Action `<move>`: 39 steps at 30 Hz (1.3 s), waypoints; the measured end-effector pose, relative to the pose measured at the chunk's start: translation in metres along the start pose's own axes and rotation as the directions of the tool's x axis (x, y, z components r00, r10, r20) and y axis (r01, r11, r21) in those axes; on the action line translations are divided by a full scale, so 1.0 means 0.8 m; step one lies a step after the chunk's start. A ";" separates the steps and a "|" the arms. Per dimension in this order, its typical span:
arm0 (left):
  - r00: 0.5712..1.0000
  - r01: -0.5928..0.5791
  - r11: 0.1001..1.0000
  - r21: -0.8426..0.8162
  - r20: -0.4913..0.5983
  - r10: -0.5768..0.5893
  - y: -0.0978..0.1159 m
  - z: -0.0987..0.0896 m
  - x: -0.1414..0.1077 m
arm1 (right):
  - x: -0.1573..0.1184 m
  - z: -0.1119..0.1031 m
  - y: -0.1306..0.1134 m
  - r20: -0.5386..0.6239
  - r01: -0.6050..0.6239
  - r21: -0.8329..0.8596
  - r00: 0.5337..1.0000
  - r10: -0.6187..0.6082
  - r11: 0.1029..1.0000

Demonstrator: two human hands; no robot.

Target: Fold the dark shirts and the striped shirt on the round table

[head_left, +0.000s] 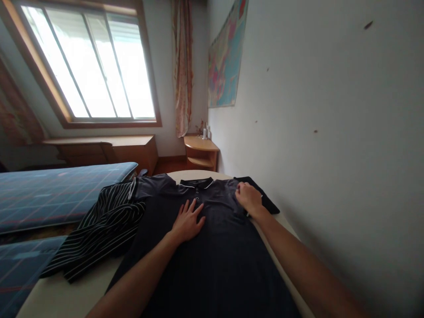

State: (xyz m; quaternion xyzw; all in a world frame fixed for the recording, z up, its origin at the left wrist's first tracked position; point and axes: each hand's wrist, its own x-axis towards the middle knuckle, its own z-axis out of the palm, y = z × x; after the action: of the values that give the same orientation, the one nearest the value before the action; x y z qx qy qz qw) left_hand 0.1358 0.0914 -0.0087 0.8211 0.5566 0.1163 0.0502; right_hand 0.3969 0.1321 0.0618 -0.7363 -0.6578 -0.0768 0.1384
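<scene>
A dark polo shirt (212,260) lies spread out on a pale table (96,287), its collar at the far end and a short button placket below it. My left hand (189,221) rests flat on the chest of the shirt, just below the buttons, fingers spread. Over at the shirt's right sleeve, my right hand (248,197) has its fingers curled together on the fabric. Some creases run from that hand toward the chest. The sleeve's edge is partly hidden behind the hand.
A black-and-white striped garment (109,221) lies left of the shirt, and a dark folded cloth (270,201) lies at the right. Plaid-covered beds (66,190) stand to the left. The white wall (331,176) runs close along the right side. A corner shelf (200,143) stands beyond.
</scene>
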 end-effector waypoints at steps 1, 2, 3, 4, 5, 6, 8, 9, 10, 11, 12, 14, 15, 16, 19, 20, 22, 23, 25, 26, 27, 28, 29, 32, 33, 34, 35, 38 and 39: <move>1.000 0.000 1.000 -0.004 -0.002 0.000 -0.001 0.000 0.000 | 0.009 -0.001 0.015 0.006 -0.065 -0.034 0.998 0.065 0.997; 1.000 0.003 1.000 -0.007 -0.002 -0.003 -0.001 0.000 0.000 | 0.017 -0.001 0.029 0.023 -0.131 -0.070 0.991 0.132 0.989; 1.000 0.006 1.000 -0.009 -0.001 -0.006 -0.001 0.000 0.000 | 0.025 -0.001 0.041 0.050 -0.185 -0.100 0.980 0.191 0.978; 1.000 0.009 1.000 -0.011 0.000 -0.009 -0.001 -0.001 0.000 | 0.031 0.000 0.052 0.080 -0.223 -0.121 0.969 0.234 0.967; 1.000 0.010 1.000 -0.013 0.003 -0.010 -0.001 -0.001 0.001 | 0.036 0.001 0.060 0.118 -0.250 -0.130 0.957 0.266 0.959; 1.000 0.010 1.000 -0.015 0.005 -0.010 -0.002 0.000 0.001 | 0.040 0.003 0.067 0.161 -0.264 -0.122 0.946 0.282 0.957; 1.000 0.010 1.000 -0.018 0.005 -0.010 -0.002 0.002 0.002 | 0.047 0.008 0.075 0.237 -0.271 -0.076 0.930 0.282 0.960; 1.000 0.008 1.000 -0.018 0.004 -0.008 -0.003 0.003 0.002 | 0.049 0.009 0.077 0.263 -0.273 -0.051 0.924 0.277 0.961; 1.000 0.005 1.000 -0.017 0.002 -0.005 -0.003 0.004 0.002 | 0.052 0.010 0.079 0.278 -0.277 -0.031 0.921 0.275 0.960; 1.000 0.004 1.000 -0.015 -0.001 -0.004 -0.004 0.005 0.002 | 0.055 0.011 0.080 0.278 -0.282 -0.018 0.920 0.276 0.959; 1.000 0.003 1.000 -0.012 -0.004 -0.003 -0.004 0.005 0.002 | 0.058 0.009 0.082 0.270 -0.289 -0.012 0.921 0.281 0.957; 1.000 0.004 1.000 -0.007 -0.006 -0.004 -0.004 0.004 0.001 | 0.068 0.004 0.084 0.243 -0.305 -0.002 0.924 0.296 0.952; 1.000 0.005 1.000 -0.006 -0.006 -0.005 -0.003 0.003 0.001 | 0.074 0.000 0.085 0.212 -0.310 0.021 0.930 0.299 0.950; 1.000 0.004 1.000 -0.005 -0.005 -0.004 -0.003 0.002 0.000 | 0.080 -0.005 0.086 0.164 -0.316 0.058 0.939 0.303 0.947; 1.000 -0.010 1.000 -0.013 0.010 0.010 0.000 -0.003 -0.002 | 0.097 -0.013 0.087 -0.019 -0.317 0.210 0.944 0.328 0.925; 1.000 -0.015 1.000 -0.017 0.017 0.015 0.000 -0.005 -0.002 | 0.101 -0.013 0.086 -0.056 -0.318 0.248 0.938 0.341 0.915; 0.999 -0.020 0.999 -0.028 0.030 0.021 0.001 -0.007 -0.004 | 0.103 -0.008 0.082 -0.048 -0.330 0.276 0.933 0.356 0.903; 0.999 -0.023 0.999 -0.035 0.032 0.024 0.002 -0.008 -0.004 | 0.102 -0.005 0.080 -0.023 -0.334 0.277 0.935 0.354 0.901; 0.999 -0.031 0.998 -0.046 0.026 0.032 0.002 -0.009 -0.005 | 0.097 0.003 0.075 0.023 -0.336 0.272 0.939 0.343 0.902; 0.999 -0.042 0.998 -0.050 0.020 0.043 0.002 -0.010 -0.006 | 0.094 0.005 0.072 0.030 -0.335 0.269 0.940 0.339 0.903; 0.998 -0.060 0.997 -0.054 0.016 0.060 0.003 -0.011 -0.006 | 0.091 0.007 0.069 0.024 -0.332 0.266 0.941 0.338 0.905; 0.997 -0.080 0.995 -0.058 0.016 0.081 0.003 -0.011 -0.006 | 0.088 0.007 0.066 0.009 -0.327 0.263 0.941 0.337 0.908; 0.995 -0.098 0.993 -0.062 0.022 0.100 0.003 -0.012 -0.007 | 0.085 0.006 0.063 -0.006 -0.325 0.257 0.941 0.337 0.910; 0.990 -0.126 0.989 -0.072 0.050 0.129 0.005 -0.014 -0.007 | 0.081 0.002 0.059 -0.043 -0.288 0.215 0.952 0.304 0.933; 0.990 -0.125 0.989 -0.072 0.056 0.130 0.006 -0.014 -0.007 | 0.080 0.001 0.059 -0.051 -0.266 0.191 0.959 0.280 0.945; 0.990 -0.125 0.990 -0.070 0.058 0.130 0.007 -0.015 -0.007 | 0.079 0.002 0.060 -0.053 -0.243 0.164 0.966 0.255 0.956; 0.990 -0.126 0.990 -0.068 0.056 0.130 0.007 -0.015 -0.008 | 0.077 0.003 0.062 -0.045 -0.224 0.134 0.972 0.231 0.965; 0.991 -0.125 0.990 -0.069 0.041 0.128 0.009 -0.015 -0.009 | 0.072 0.009 0.066 0.036 -0.214 0.063 0.977 0.212 0.975; 0.992 -0.123 0.990 -0.071 0.035 0.125 0.010 -0.014 -0.009 | 0.070 0.012 0.067 0.048 -0.218 0.041 0.975 0.217 0.975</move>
State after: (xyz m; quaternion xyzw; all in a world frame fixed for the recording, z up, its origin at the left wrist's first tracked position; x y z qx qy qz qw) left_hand 0.1373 0.0812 0.0031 0.8540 0.4991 0.1221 0.0818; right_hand 0.4560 0.1831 0.0641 -0.8020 -0.5777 -0.0303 0.1487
